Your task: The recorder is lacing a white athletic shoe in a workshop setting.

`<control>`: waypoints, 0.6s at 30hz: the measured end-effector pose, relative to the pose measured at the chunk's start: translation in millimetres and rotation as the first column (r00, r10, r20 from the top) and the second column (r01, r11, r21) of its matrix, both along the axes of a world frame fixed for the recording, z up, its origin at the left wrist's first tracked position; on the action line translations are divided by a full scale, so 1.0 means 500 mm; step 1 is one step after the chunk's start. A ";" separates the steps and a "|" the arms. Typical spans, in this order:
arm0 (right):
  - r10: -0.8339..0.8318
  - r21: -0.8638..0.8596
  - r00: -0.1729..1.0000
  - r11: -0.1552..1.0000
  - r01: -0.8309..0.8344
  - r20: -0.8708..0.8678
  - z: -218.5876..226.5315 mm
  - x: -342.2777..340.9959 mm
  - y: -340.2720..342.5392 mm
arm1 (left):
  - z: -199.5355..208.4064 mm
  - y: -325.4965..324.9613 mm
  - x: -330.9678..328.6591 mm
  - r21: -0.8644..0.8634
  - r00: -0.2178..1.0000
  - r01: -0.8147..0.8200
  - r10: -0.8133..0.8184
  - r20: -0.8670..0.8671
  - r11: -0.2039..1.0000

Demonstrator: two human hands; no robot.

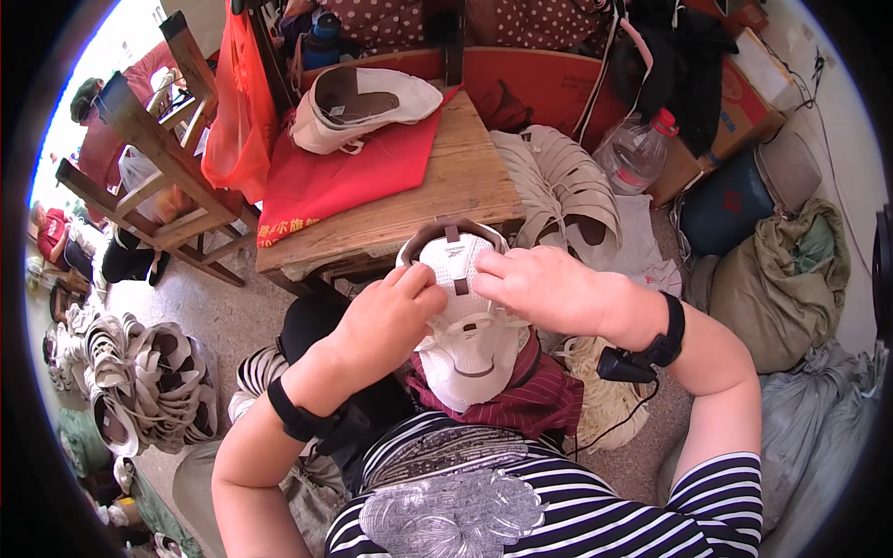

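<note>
A white mesh shoe upper [465,325] with a brown rim lies on my lap over a dark red striped cloth [535,400]. My left hand [391,321] grips its left side, thumb and fingers pressed on the mesh. My right hand [544,288] holds its right side from above, fingertips on the centre strip. Both wrists wear black bands; a small black device [625,365] hangs under the right one.
A wooden table [446,200] ahead carries a red cloth [344,172] and another white shoe upper [358,107]. Stacks of uppers lie at the left [149,381] and right [563,181]. A plastic bottle [637,149], sacks [781,279] and wooden chairs [158,158] surround me.
</note>
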State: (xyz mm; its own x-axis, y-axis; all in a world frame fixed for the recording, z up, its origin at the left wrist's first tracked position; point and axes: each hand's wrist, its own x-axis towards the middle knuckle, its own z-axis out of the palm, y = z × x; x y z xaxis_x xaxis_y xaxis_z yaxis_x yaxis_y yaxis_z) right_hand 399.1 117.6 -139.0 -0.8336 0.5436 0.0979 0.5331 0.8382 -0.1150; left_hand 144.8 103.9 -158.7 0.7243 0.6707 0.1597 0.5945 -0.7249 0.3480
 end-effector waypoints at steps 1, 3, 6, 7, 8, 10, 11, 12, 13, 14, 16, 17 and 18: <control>0.012 -0.026 1.000 1.000 -0.012 0.025 0.002 0.001 0.003 | -0.003 0.006 -0.005 -0.041 1.000 0.021 -0.021 0.010 0.999; 0.021 -0.050 0.998 0.999 -0.019 0.052 -0.002 0.006 0.003 | -0.011 0.013 -0.010 -0.079 0.999 0.046 -0.044 0.023 0.996; 0.018 -0.066 1.000 0.998 -0.018 -0.002 -0.024 0.017 -0.004 | -0.019 0.013 -0.010 -0.039 0.997 0.031 -0.028 0.069 0.999; -0.042 -0.162 0.996 0.986 0.030 -0.073 -0.026 0.021 -0.009 | -0.020 0.007 -0.006 0.008 0.998 -0.002 0.002 0.068 1.000; -0.108 -0.259 0.985 0.963 0.069 -0.137 -0.030 0.021 -0.014 | -0.020 0.003 -0.001 0.055 0.997 -0.035 0.032 0.069 0.998; -0.203 -0.281 0.964 0.948 0.148 -0.175 -0.045 0.009 -0.025 | -0.029 0.002 0.015 0.031 0.996 -0.062 0.060 0.064 0.998; -0.297 -0.307 0.932 0.925 0.225 -0.210 -0.054 0.000 -0.032 | -0.035 0.002 0.021 0.005 0.995 -0.088 0.087 0.057 0.996; -0.294 -0.305 0.932 0.926 0.222 -0.211 -0.064 -0.009 -0.038 | -0.044 0.002 0.025 0.007 0.994 -0.091 0.090 0.057 0.996; -0.386 -0.355 0.882 0.891 0.281 -0.270 -0.073 -0.018 -0.045 | -0.055 0.001 0.027 -0.056 0.979 -0.129 0.136 0.149 0.990; -0.475 -0.409 0.820 0.850 0.332 -0.321 -0.078 -0.028 -0.050 | -0.063 -0.001 0.029 -0.122 0.954 -0.161 0.186 0.236 0.979; -0.535 -0.427 0.774 0.821 0.380 -0.339 -0.084 -0.040 -0.060 | -0.077 -0.017 0.037 -0.143 0.914 -0.230 0.264 0.308 0.963; -0.587 -0.521 0.698 0.779 0.348 -0.410 -0.092 -0.043 -0.061 | -0.080 -0.023 0.040 -0.168 0.864 -0.295 0.338 0.374 0.941; -0.638 -0.609 0.612 0.734 0.300 -0.467 -0.097 -0.046 -0.063 | -0.079 -0.028 0.042 -0.170 0.862 -0.298 0.341 0.374 0.939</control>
